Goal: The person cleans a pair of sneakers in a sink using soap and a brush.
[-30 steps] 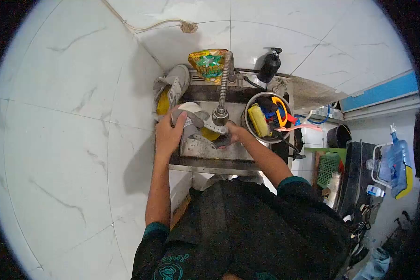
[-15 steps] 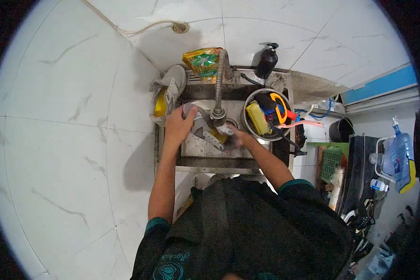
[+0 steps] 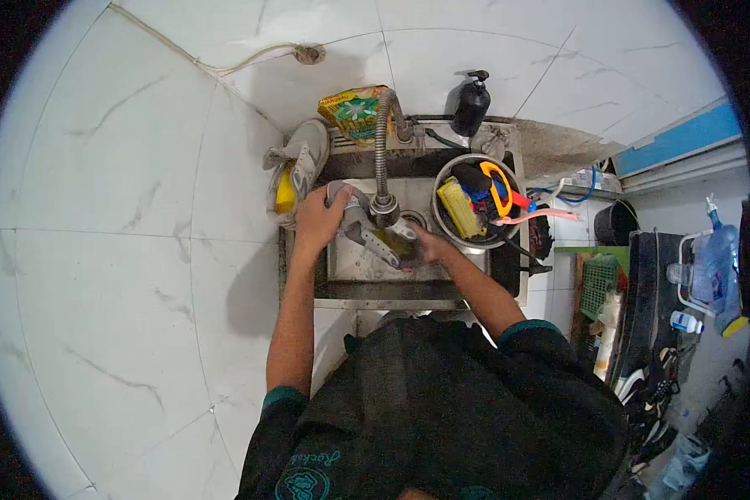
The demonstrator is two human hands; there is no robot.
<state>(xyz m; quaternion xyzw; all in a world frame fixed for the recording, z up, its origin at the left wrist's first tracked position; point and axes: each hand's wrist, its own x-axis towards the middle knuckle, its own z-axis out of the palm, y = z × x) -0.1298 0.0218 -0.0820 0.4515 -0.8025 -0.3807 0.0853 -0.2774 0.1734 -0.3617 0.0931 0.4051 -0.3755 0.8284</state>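
A grey shoe (image 3: 360, 227) is held tilted over the sink beneath the flexible metal faucet (image 3: 382, 167). My left hand (image 3: 319, 218) is closed round one end of it, thumb on top. At the shoe's other end, my right hand (image 3: 429, 244) has its fingers curled in and partly hidden; what they hold is too dim and blurred to name. A second grey shoe (image 3: 310, 150), with something yellow in its opening, rests on the sink's left edge.
To the right in the sink (image 3: 375, 293) sits a round metal bowl (image 3: 435, 200) of brushes and a yellow sponge (image 3: 458, 207). Behind stand a yellow-green pouch (image 3: 354, 112) and a black pump bottle (image 3: 472, 107). A green basket (image 3: 600, 286) is farther right.
The view has shifted slightly. My left hand keeps its hold on the shoe, while my right hand, blurred before, has moved a little at the shoe's other end.
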